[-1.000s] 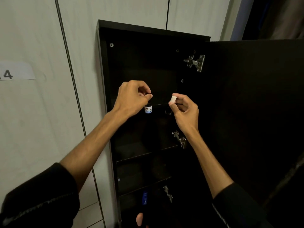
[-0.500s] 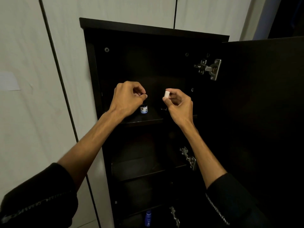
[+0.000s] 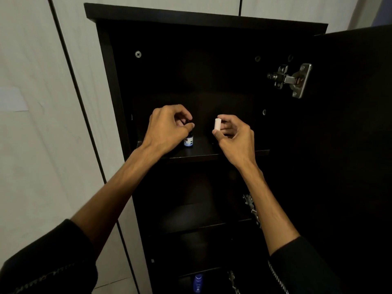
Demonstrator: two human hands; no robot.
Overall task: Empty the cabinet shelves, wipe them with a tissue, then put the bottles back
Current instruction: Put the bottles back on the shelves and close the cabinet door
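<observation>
Inside dark cabinet (image 3: 207,60), left hand (image 3: 167,128) pinches small bottle (image 3: 188,141), right hand (image 3: 233,134) clamps perhaps a white cap (image 3: 217,124); seat bottle flat before releasing.

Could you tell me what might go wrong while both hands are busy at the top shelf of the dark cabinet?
The left hand pinches only the cap of the small dark bottle with the blue-and-white label, which stands near the front edge of the top shelf; a nudge could tip it off. The right hand pinches a small white cylinder by its fingers alone, so it might slip and drop into the dim lower shelves.
</observation>
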